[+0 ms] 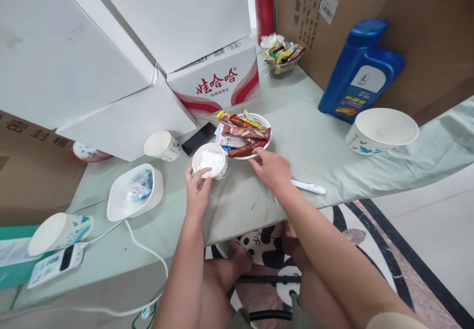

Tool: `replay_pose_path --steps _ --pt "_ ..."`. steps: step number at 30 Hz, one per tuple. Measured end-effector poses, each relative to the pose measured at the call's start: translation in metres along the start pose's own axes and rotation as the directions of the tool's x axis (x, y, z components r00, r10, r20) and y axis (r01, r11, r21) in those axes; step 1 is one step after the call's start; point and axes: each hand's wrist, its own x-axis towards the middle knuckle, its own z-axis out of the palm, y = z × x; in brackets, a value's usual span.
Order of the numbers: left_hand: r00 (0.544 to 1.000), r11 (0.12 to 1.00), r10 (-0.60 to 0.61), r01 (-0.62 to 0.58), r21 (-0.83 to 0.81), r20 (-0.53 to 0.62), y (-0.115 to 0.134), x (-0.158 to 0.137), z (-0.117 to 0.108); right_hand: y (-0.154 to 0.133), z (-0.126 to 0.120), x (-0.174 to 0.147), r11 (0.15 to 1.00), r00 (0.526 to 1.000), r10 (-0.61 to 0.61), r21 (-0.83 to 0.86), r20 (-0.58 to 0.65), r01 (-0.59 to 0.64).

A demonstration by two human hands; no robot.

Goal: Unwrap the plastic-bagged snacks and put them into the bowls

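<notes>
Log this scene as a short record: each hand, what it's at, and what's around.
Left hand: touching the small paper cup
Cup contents: something white, not clearly identifiable
Right hand: at the near right rim of the white bowl
Bowl contents: wrapped snack sticks
Behind the cup, to its left: black phone
Right side: blue bottle, large paper cup
Back: red bottle
Surface: cloth-covered table
</notes>
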Motion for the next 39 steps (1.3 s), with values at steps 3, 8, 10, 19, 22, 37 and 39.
replay_pose_path --steps 3,8,10,19,22,37,39 --pt "0.999 1.0 -0.01 0.01 -0.018 0.03 0.004 -0.003 0.005 0.003 -0.007 0.006 0.997 0.997 0.073 0.034 -0.002 -0.073" --pt "0.993 0.999 -0.012 0.017 -0.044 0.115 0.022 0.004 0.023 0.018 -0.021 0.014 0.978 0.983 0.181 0.112 -0.039 -0.176" --pt "0.986 0.998 -0.003 0.014 -0.06 0.165 0.032 0.01 0.034 0.027 -0.027 0.018 0.964 0.97 0.236 0.142 -0.062 -0.225" --pt "0.952 0.991 0.107 -0.124 0.043 0.288 0.075 0.049 0.093 0.071 -0.039 0.047 0.9 0.935 0.298 0.383 -0.194 -0.208" --pt "0.937 0.988 0.137 -0.155 0.029 0.321 0.084 0.063 0.111 0.083 -0.03 0.059 0.834 0.972 0.145 0.552 -0.186 -0.018" --pt "0.936 0.994 0.09 -0.108 0.035 0.341 0.142 0.097 0.204 0.084 -0.022 0.058 0.744 0.869 0.285 0.665 -0.405 0.066" --pt "0.94 0.992 0.076 -0.104 0.068 0.333 0.15 0.101 0.212 0.084 -0.02 0.059 0.766 0.849 0.271 0.636 -0.454 0.096"
